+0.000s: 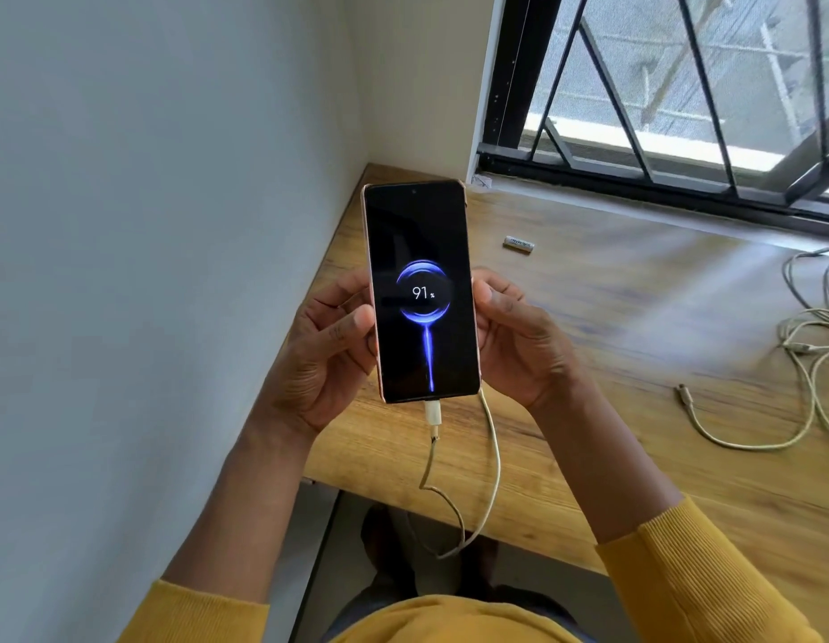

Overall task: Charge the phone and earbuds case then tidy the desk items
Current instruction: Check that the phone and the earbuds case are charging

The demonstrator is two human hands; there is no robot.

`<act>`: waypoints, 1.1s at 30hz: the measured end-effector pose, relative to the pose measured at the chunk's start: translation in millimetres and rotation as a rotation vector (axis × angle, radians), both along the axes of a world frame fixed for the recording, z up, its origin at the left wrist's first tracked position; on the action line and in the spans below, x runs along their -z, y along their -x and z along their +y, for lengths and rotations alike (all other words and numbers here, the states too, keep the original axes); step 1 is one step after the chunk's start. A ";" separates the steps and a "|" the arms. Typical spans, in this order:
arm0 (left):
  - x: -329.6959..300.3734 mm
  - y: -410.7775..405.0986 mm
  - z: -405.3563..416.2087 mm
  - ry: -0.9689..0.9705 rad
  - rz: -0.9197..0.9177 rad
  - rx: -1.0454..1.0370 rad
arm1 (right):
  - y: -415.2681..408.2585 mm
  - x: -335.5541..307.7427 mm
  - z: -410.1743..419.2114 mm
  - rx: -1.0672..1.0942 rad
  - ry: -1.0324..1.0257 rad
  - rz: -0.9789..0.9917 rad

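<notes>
So the phone [421, 290] is held upright above the near left corner of the wooden desk [635, 317], long axis running away from the person, top end pointing at the wall corner. Left hand [324, 359] and right hand [519, 341] each curl around a side edge. Screen reads "91%" with a blue charging ring. A cable [449, 480] is plugged into the bottom end. A battery [518, 244] lies farther back, label unreadable, and loose cables [802, 364] sit off right.

phone [421, 290] screen reads "91 %", battery [518, 244] label unreadable
</notes>
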State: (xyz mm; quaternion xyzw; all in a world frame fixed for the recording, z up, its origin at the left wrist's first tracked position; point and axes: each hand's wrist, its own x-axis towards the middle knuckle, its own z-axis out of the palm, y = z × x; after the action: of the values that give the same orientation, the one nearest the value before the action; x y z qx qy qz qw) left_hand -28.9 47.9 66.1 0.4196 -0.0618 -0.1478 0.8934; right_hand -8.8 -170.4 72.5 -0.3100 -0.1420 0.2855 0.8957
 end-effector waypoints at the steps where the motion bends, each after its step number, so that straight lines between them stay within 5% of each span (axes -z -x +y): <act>1: -0.5 0.0 -0.1 0.000 0.001 0.001 | 0.2 0.2 -0.1 0.005 0.009 0.000; 22: -0.8 -3.9 5.6 0.006 0.017 -0.031 | -10.9 6.0 -0.2 0.040 0.054 0.033; 33: 7.4 -12.7 8.9 -0.247 0.040 -0.256 | -22.4 17.9 2.1 0.268 0.316 0.149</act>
State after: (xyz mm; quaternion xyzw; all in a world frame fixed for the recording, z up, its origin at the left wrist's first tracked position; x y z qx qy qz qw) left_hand -16.2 56.8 58.7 0.5275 0.0283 -0.0477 0.8478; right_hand 13.6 -168.3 54.6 -0.4407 0.0134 0.2049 0.8739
